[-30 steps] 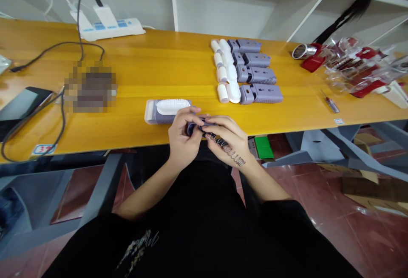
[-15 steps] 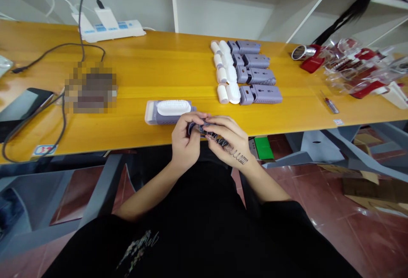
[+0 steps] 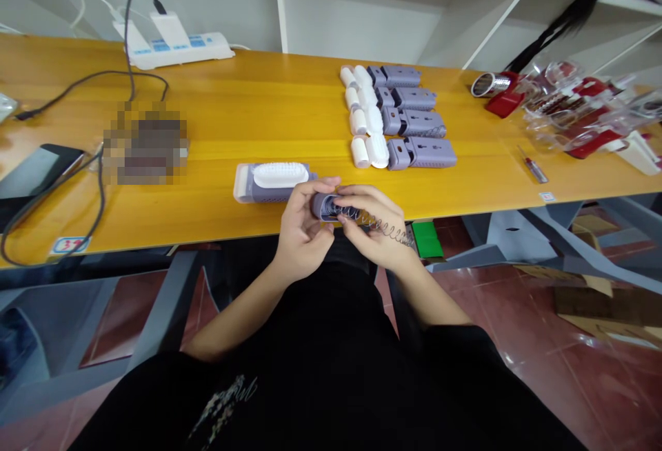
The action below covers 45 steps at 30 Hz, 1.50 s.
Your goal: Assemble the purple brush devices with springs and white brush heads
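The person's left hand (image 3: 303, 230) and right hand (image 3: 372, 227) are together just over the near edge of the bench (image 3: 232, 92), a little right of centre. The left grip is narrow, with the fingers and thumb closed around a grey casing (image 3: 325, 207). The casing lies on its side, held in the air between the two hands. The right grip is a tight pinch, with the fingertips (image 3: 344, 201) on a steel coil spring (image 3: 385, 228). One end of the spring sits at the open end of the casing, and the rest runs off to the right across the back of the right hand.

Just beside the left hand, a finished unit (image 3: 272, 183) lies on the bench, a grey body with a white ribbed top. Farther off, four grey housings (image 3: 414, 127) lie in a tidy column, with white caps (image 3: 359, 152) and white ribbed pieces (image 3: 377, 151) in line at their left ends.

At the far left of the bench are a power strip (image 3: 176, 51), a dark cable (image 3: 87, 78), a phone (image 3: 36, 175) and a pixelated patch (image 3: 145, 147) that hides whatever lies there. To the far right are a small screwdriver (image 3: 532, 169) and clear bags holding red parts (image 3: 579, 109). A green card (image 3: 427, 239) shows below the near edge of the bench.
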### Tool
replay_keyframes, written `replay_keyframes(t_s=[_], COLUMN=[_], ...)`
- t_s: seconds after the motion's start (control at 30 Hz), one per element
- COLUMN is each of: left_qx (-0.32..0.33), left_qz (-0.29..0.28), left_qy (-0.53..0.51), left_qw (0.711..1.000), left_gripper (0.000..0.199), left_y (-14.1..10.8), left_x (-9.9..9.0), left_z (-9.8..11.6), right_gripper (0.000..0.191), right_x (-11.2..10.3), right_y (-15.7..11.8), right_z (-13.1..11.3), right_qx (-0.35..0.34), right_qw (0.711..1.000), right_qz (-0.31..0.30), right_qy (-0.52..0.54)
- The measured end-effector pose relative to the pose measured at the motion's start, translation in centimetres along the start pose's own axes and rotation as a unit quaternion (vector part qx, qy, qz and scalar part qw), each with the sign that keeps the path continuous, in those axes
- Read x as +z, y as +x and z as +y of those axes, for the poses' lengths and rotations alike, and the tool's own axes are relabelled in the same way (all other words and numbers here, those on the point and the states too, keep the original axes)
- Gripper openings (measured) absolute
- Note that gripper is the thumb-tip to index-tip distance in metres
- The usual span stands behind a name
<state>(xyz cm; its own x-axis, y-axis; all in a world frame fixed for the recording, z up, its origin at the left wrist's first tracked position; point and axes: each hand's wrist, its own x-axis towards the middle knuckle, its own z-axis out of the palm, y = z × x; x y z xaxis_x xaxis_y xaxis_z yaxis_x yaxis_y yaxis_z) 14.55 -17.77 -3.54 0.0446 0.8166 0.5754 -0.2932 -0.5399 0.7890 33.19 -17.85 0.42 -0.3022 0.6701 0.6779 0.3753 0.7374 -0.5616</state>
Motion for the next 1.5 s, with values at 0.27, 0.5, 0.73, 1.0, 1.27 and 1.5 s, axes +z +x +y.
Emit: replay_keyframes(t_s=[0.27, 0.5, 0.73, 1.0, 1.27, 1.5], left_qx=[-0.017, -0.021, -0.029, 0.07, -0.067, -0.16], left_qz=[-0.008, 0.046, 0.023, 0.064, -0.023, -0.102], left_qy=[-0.018, -0.018, 0.005, 0.173, 0.376, 0.461], left_qw=[1.0, 0.999, 0.999, 0.98, 0.924, 0.867], left_gripper=[0.04, 0.043, 0.056, 0.084, 0.118, 0.085], left_y=[0.3, 0.1, 0.0, 3.6, 4.1, 4.0], left_x=[-0.4, -0.2, -0.3, -10.3, -17.6, -17.5], left_z=[-0.5, -1.0, -0.2, 5.7, 1.5, 3.5], right_gripper=[0.035, 0.072, 0.073, 0.052, 0.042, 0.031], right_x=[-0.2, 0.4, 0.0, -1.0, -1.9, -3.9], right_y=[0.1, -0.6, -0.3, 0.0, 0.1, 0.0], right_z=[1.0, 2.2, 2.8, 4.2, 6.5, 7.1], right_qx=[0.048, 0.118, 0.126, 0.165, 0.215, 0.249], right_qw=[0.995, 0.981, 0.974, 0.958, 0.959, 0.959], right_qz=[-0.005, -0.023, -0.005, 0.071, 0.116, 0.128], right_qy=[0.083, 0.149, 0.188, 0.224, 0.146, 0.042])
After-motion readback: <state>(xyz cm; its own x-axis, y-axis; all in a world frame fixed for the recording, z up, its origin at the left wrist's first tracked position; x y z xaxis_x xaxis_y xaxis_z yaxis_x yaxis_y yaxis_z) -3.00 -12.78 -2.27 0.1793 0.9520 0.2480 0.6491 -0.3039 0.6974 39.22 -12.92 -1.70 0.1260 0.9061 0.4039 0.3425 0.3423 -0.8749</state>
